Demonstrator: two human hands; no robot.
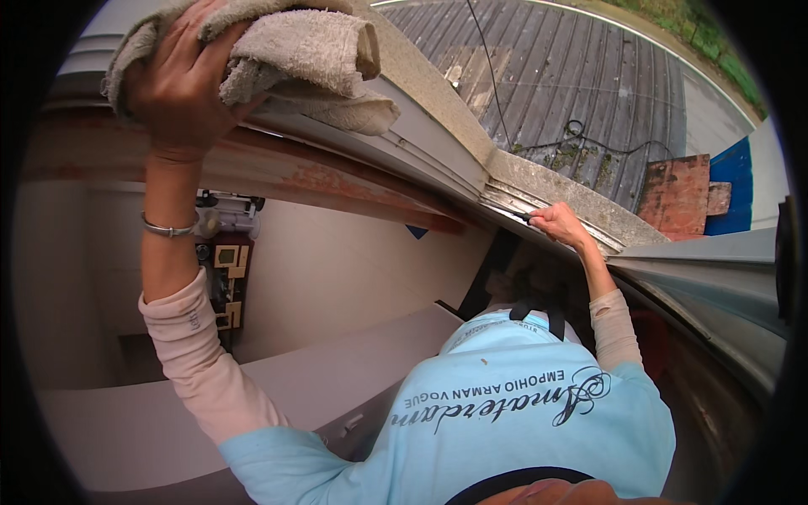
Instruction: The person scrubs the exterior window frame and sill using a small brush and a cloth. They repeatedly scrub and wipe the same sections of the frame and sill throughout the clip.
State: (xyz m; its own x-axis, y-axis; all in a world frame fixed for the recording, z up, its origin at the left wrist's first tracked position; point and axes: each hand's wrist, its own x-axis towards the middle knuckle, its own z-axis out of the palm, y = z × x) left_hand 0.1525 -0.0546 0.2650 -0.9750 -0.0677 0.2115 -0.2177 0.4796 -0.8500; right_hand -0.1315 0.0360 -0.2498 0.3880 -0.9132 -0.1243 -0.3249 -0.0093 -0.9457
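At the upper left my left hand (180, 95) grips a folded beige terry cloth (309, 53) against a pale frame part. Lower right of it, my right hand (558, 224) is closed around the dark handle of a thin tool (514, 213); what kind of tool it is, I cannot tell. The tool's tip lies at the dirty metal window track (521, 199), near the corner where the frame meets the speckled stone sill (555, 183).
Outside the window lies a ribbed metal roof (568, 82) with a black cable (606, 146) and a rusty reddish panel (675, 196). A glass window sash (713, 281) stands at the right. Indoors, a pale flat surface (145, 435) and a dark shelf unit (230, 271) are at the left.
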